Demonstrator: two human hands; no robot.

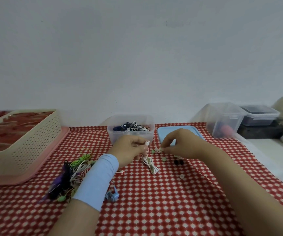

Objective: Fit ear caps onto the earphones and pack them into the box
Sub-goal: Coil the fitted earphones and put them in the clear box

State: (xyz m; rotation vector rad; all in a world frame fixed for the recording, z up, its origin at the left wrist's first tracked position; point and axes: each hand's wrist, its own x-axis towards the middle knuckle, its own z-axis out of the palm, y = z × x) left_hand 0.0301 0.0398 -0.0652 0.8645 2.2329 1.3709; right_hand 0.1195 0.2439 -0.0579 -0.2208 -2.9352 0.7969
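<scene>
Red checked tablecloth [154, 201], clear box [130, 133], blue lid [174, 132], earphone tangle [74, 174], basket [23, 143]

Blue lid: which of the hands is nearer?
Right. The right hand overlaps the blue lid's near edge, fingers down at loose ear caps. The left hand is off its left side, holding a white earphone.

A plain pale wall [137, 57] rises behind the red-checked table [171, 201].

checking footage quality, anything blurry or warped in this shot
Head view: wide-angle bending curves the table edges; the tangled earphone pile at left is motion-smeared, the right clear bin soft; light is flat and even, with no glare and only faint shadows under both hands.
</scene>
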